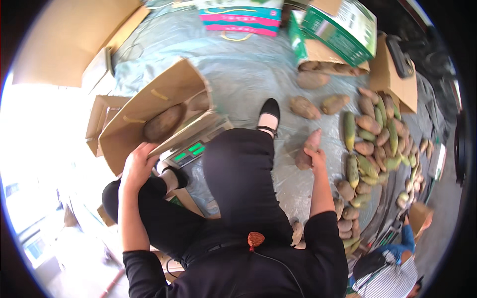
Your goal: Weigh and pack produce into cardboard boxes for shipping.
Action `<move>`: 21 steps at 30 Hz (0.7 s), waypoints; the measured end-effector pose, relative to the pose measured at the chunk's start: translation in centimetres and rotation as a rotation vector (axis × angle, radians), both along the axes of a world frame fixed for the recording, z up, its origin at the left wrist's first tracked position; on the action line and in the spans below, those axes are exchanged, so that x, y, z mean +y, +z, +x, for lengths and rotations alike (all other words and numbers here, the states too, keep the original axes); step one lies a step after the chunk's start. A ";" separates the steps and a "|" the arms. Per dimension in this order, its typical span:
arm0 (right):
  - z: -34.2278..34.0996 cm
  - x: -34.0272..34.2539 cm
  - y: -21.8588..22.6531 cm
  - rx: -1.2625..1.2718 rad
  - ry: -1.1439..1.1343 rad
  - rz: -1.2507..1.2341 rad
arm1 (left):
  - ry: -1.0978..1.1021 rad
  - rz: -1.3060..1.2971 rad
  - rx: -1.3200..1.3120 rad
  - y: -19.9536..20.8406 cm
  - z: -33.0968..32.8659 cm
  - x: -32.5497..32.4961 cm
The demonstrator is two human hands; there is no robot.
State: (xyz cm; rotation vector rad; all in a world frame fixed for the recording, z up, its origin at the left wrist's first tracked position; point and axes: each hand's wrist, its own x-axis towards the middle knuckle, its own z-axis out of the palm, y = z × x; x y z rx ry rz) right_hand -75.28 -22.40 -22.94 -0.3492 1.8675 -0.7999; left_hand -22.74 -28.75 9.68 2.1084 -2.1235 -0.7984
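My left hand (138,166) grips the near rim of an open brown cardboard carton (149,94) with cord handles on its side. Inside the carton lies a large brown sweet potato (165,123), and part of another (199,102) shows beside it. The carton rests on a digital scale (185,155) with a green lit display, mostly hidden under it. Over to the right, my right hand (318,161) is closed around a reddish-brown sweet potato (309,149) just above the plastic-covered floor. Two loose sweet potatoes (304,107) (335,104) lie beyond that hand.
A heap of sweet potatoes and green cucumber-like vegetables (380,134) spreads along the right. Far right stands a green-and-white carton (340,30) above a box of tubers. Pink-and-blue boxes (242,17) are at the back. Another person (387,270) is at lower right.
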 end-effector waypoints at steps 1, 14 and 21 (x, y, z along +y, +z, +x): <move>2.0 -0.9 2.8 -0.035 0.003 0.018 | 0.015 0.001 -0.020 0.6 0.5 0.6; 12.4 -16.5 31.5 -0.025 0.590 -0.762 | 0.002 -0.167 -0.122 3.4 1.7 3.2; 26.4 -21.0 39.6 0.044 1.166 -0.978 | -0.093 -0.252 -0.179 2.9 2.8 3.8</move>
